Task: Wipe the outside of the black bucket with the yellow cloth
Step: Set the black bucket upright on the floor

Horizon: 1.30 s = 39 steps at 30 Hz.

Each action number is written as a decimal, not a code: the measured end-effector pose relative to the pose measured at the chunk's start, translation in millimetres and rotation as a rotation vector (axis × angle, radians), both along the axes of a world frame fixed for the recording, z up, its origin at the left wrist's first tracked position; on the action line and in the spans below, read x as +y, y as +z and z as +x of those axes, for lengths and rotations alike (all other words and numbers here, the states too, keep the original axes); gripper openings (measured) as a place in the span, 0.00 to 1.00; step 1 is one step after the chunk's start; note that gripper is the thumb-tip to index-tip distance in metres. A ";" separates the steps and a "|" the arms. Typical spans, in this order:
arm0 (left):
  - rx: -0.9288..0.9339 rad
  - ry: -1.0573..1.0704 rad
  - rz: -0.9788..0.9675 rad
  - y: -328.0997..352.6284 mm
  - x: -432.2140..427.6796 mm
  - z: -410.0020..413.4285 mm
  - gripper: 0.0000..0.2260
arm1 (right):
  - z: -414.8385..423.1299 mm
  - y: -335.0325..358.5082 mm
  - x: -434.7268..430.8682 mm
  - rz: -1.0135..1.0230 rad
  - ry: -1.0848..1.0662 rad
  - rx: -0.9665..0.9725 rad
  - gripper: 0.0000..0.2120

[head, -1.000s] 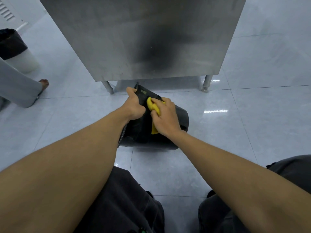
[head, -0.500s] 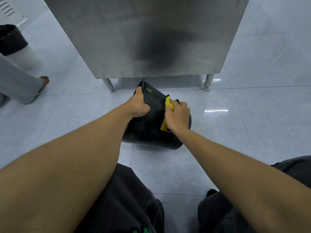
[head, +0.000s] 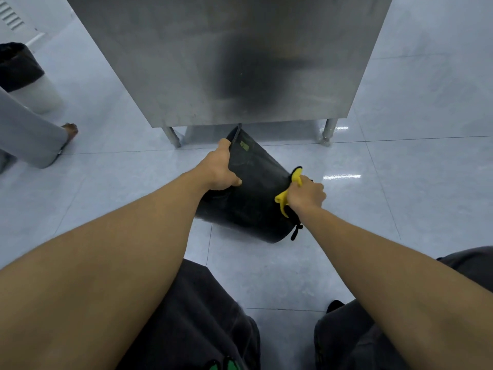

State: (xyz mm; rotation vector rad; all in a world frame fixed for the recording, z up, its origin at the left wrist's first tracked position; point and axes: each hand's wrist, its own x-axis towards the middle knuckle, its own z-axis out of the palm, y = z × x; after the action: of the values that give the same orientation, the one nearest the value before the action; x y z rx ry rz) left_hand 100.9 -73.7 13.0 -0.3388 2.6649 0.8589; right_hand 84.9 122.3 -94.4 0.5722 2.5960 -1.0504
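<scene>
The black bucket (head: 253, 193) lies tilted on the tiled floor, its rim pointing away toward the steel table. My left hand (head: 220, 169) grips the bucket's rim on the left side. My right hand (head: 306, 194) presses the bunched yellow cloth (head: 284, 197) against the bucket's right outer wall, near its base. Yellow folds stick out above and below my fingers. A black strap hangs from the bucket just below my right wrist.
A stainless steel table (head: 226, 57) stands right behind the bucket, with legs (head: 326, 132) at its corners. Another person's trouser leg and foot (head: 40, 140) are at the left, beside a bin with a black liner (head: 18, 68). My knees fill the bottom of the view.
My right hand has swept the yellow cloth from the middle of the bucket's wall to its right side. The bucket has turned and shifted slightly; my left hand kept its grip on the rim.
</scene>
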 end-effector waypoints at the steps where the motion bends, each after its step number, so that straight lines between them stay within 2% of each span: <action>1: 0.021 -0.022 -0.002 1.2 2.6 -0.4 0.33 | 0.2 -0.9 4.0 0.000 -0.035 -0.050 0.18; 3: 0.058 -0.075 -0.036 3.4 11.3 -2.3 0.30 | 2.4 -1.4 10.0 -0.057 -0.124 -0.098 0.16; 6: 0.110 -0.140 -0.105 3.8 25.0 -5.3 0.28 | 6.5 -2.3 23.4 -0.163 -0.249 -0.065 0.16; 11: 0.156 -0.253 -0.217 -0.5 45.9 -10.1 0.23 | 5.7 5.1 46.4 -0.217 -0.325 0.085 0.13; 14: 0.103 -0.346 -0.290 -4.9 57.5 -12.9 0.19 | 7.6 10.3 51.9 -0.259 -0.305 0.216 0.10; 16: 0.060 -0.394 -0.331 -9.4 63.3 -14.1 0.18 | 10.0 14.1 52.2 -0.295 -0.296 0.288 0.11; 22: -0.017 -0.487 -0.344 -23.7 79.4 -20.4 0.21 | 2.8 36.4 46.2 -0.245 -0.349 0.430 0.15; 25: -0.153 -0.538 -0.330 -29.4 84.8 -21.7 0.22 | -4.8 43.8 44.2 -0.162 -0.301 0.506 0.18; 29: -0.374 -0.588 -0.363 -27.7 87.0 -22.8 0.24 | -12.8 49.6 41.4 -0.314 -0.349 0.445 0.24; 33: -0.549 -0.571 -0.392 -30.5 83.4 -22.9 0.42 | -16.6 52.8 43.6 -0.415 -0.420 0.392 0.25; 36: -0.621 -0.542 -0.267 -32.0 87.5 -22.6 0.41 | -14.9 56.6 41.9 -0.413 -0.417 0.407 0.24; 39: -0.615 -0.465 -0.122 -29.4 91.4 -22.5 0.43 | -11.3 63.3 32.8 -0.351 -0.300 0.470 0.24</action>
State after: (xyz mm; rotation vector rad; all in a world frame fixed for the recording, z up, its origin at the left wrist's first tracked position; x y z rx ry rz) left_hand 78.4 17.8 -16.4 0.0055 2.0889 0.3665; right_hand 73.7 155.1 -31.1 0.7073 2.6457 -1.8914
